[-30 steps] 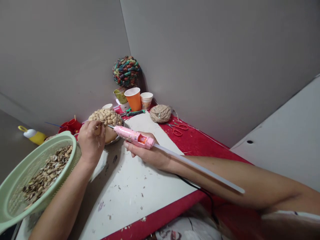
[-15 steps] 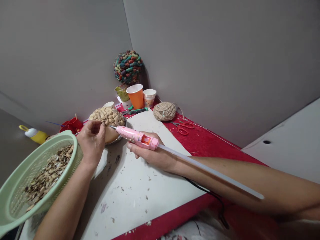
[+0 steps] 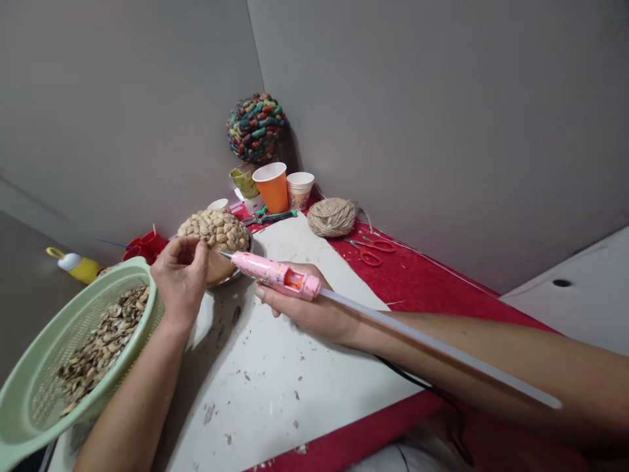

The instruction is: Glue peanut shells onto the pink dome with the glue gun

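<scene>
My right hand (image 3: 307,305) is closed around a pink hot glue gun (image 3: 268,272), with a long translucent glue stick (image 3: 442,351) jutting from its back over my forearm. The gun's metal tip points left, close to my left fingertips. My left hand (image 3: 179,278) makes a pinch; whatever lies between thumb and finger is too small to make out. Just behind both hands is a ball (image 3: 216,228) whose top is covered in pale nut shells and whose lower side is bare tan. It rests in a metal bowl (image 3: 248,246), partly hidden by my left hand.
At left stands a green colander (image 3: 142,269) of shells (image 3: 111,341). Behind are red cups (image 3: 153,244), an orange cup (image 3: 272,190), paper cups (image 3: 300,190), pliers (image 3: 275,216), twine (image 3: 331,217), red scissors (image 3: 371,252) and a multicoloured ball (image 3: 256,128). Scraps dot the white board (image 3: 265,393).
The whole view has shifted slightly, so most things sit a little further right. Both hands keep nearly the same pose, the glue gun's tip still beside my left fingers.
</scene>
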`<state>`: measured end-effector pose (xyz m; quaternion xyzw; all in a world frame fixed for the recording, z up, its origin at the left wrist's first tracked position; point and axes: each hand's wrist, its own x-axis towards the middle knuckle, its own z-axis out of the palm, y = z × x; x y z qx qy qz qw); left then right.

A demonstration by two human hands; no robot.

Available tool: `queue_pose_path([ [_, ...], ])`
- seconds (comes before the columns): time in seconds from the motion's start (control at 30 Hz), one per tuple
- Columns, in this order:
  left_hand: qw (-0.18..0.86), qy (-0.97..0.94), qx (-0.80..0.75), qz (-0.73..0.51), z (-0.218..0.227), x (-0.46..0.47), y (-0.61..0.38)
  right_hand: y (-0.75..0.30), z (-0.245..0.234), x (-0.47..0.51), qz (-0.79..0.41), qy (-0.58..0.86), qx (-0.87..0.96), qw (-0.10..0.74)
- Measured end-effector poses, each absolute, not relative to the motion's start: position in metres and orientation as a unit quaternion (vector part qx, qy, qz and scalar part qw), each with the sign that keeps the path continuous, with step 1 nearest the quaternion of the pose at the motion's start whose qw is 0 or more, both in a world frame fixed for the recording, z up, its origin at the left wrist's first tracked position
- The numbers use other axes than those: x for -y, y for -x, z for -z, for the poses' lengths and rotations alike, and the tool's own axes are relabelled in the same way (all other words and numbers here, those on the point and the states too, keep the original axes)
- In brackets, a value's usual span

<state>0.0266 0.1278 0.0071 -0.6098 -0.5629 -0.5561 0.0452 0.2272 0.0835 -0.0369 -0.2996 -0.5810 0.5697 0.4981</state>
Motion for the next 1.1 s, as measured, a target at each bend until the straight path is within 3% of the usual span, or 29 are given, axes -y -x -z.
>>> queue_pose_path([
  [0.3, -0.013, 0.612, 0.566, 0.552, -0.009, -0.125, -0.013, -0.228, 0.037, -0.083, -0.565, 0.307, 0.587, 0.493],
  [0.53, 0.108, 0.667, 0.564, 0.475, -0.006, -0.121, -0.008, -0.226, 0.037, -0.083, -0.571, 0.306, 0.581, 0.493],
  [0.63, 0.112, 0.673, 0.563, 0.466, -0.005, -0.121, -0.009, -0.227, 0.035, -0.082, -0.570, 0.307, 0.583, 0.491],
  [0.83, -0.016, 0.594, 0.566, 0.571, -0.019, -0.119, -0.013, -0.228, 0.037, -0.082, -0.564, 0.311, 0.589, 0.489],
  [1.1, -0.131, 0.515, 0.526, 0.664, -0.076, -0.079, 0.006, -0.229, 0.040, -0.082, -0.559, 0.326, 0.600, 0.470],
])
